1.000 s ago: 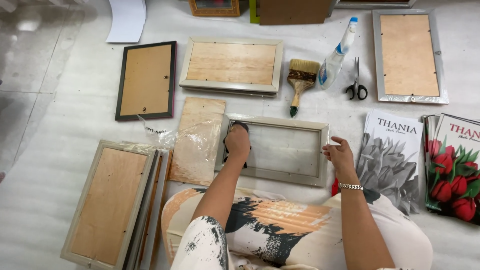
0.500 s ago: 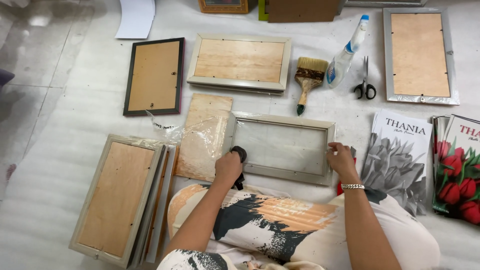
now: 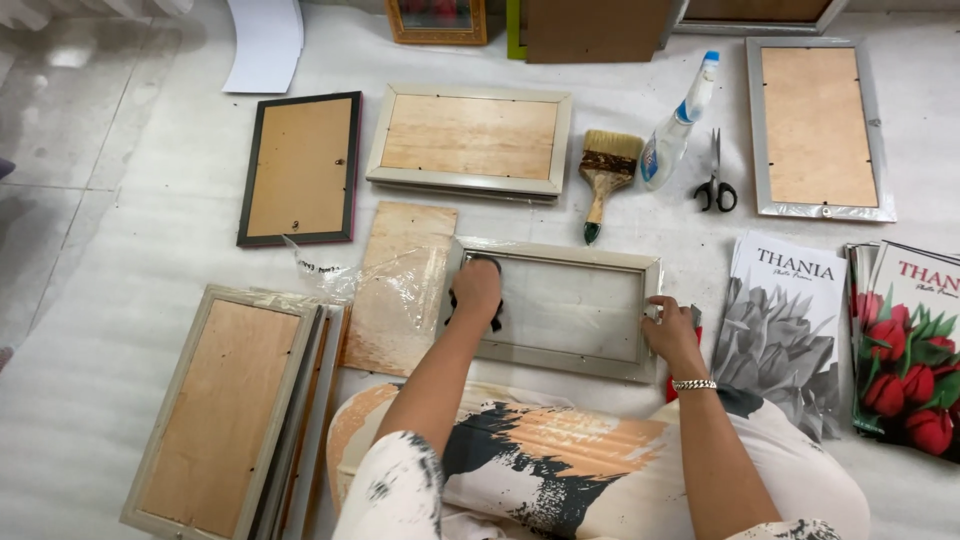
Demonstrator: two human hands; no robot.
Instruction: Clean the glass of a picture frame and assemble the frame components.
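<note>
A brush (image 3: 606,172), a spray bottle (image 3: 678,126) and scissors (image 3: 715,185) lie on the floor (image 3: 120,180), near some flower books (image 3: 790,320).

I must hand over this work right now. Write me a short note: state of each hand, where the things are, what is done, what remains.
Left hand: presses a dark cloth on the glass at the upper left corner of the open grey frame.
Right hand: steadies the frame's right edge.
Nearby: loose backing board left of the frame; brush, spray bottle and scissors beyond it.
Done: backing is out, cloth on glass.
Left: how much glass is clean cannot be told; backing not refitted.
</note>
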